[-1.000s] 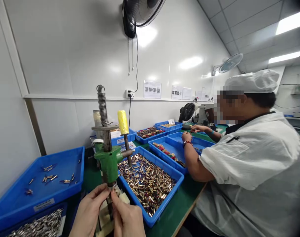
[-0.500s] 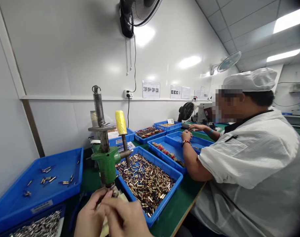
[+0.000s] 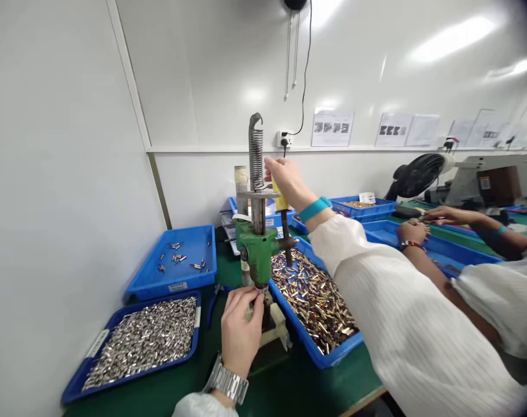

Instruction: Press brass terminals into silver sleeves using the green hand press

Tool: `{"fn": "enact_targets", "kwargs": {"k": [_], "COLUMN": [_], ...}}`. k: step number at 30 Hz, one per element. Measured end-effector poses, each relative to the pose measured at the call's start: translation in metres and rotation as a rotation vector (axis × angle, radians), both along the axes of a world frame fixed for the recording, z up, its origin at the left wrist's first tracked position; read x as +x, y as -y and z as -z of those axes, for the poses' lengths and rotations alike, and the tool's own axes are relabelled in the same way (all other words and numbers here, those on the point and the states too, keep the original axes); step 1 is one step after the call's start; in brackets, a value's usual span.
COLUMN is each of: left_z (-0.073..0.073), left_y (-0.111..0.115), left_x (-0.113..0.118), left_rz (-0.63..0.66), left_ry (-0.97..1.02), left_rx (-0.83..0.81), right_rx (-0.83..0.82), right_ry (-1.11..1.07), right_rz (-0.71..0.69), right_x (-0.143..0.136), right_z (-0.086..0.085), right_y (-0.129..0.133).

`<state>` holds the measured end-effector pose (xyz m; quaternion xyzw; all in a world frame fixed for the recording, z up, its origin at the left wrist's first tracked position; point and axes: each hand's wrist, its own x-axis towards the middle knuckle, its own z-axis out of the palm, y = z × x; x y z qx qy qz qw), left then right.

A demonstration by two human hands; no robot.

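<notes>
My hands were apart: left hand [image 3: 242,327] at the green press's [image 3: 258,249] lower end, right hand [image 3: 287,176] against its yellow handle [image 3: 282,203]; I couldn't tell either grip.

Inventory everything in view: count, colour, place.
Press: one, green, centre
Handle: one, yellow, right of press
Spring: one, grey, atop press
Table: one, green, under trays
Trays: several, blue, on table
Small pieces: many, silver, lower-left tray
Slim pieces: many, mostly gold, tray beside press
Fan: one, black, right background
Sheets: several, white, wall
Socket: one, white, wall
Co-worker's hands: two, bare, right side
Watch: one, silver, left wrist
Band: one, turquoise, right wrist
Left grip: one, bare, at press tip
Right grip: one, bare, at handle
</notes>
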<state>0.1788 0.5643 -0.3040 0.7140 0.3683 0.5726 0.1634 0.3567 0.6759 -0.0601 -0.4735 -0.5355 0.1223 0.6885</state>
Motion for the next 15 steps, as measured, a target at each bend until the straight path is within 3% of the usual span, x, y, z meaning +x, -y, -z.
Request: {"fn": "enact_targets", "kwargs": {"k": [1,3,9,12,15], "left_z": [-0.001,-0.001,0.002,0.0,-0.004], "left_y": [0.0,0.001,-0.002,-0.006,-0.008], "left_x": [0.0,-0.001,-0.001,-0.004,-0.008], "left_rz": [0.012,0.038,0.095,0.119,0.201], "left_ry": [0.004,0.019,0.066,0.062,0.052], "left_rx": [-0.03,-0.088,-0.18,-0.238,-0.329], "right_rx": [-0.085,-0.083,0.319,0.381,0.331], "right_ry": [-0.026,-0.085,-0.074,-0.074,-0.081], "right_rz": [-0.109,-0.214,-0.134,-0.101,-0.142], "right_x": [0.002,0.002,-0.006,-0.009,-0.008], "right_z": [0.0,0.003,0.017,0.02,0.016], "right_y": [-0.001,0.004,0.052,0.067,0.066]}}
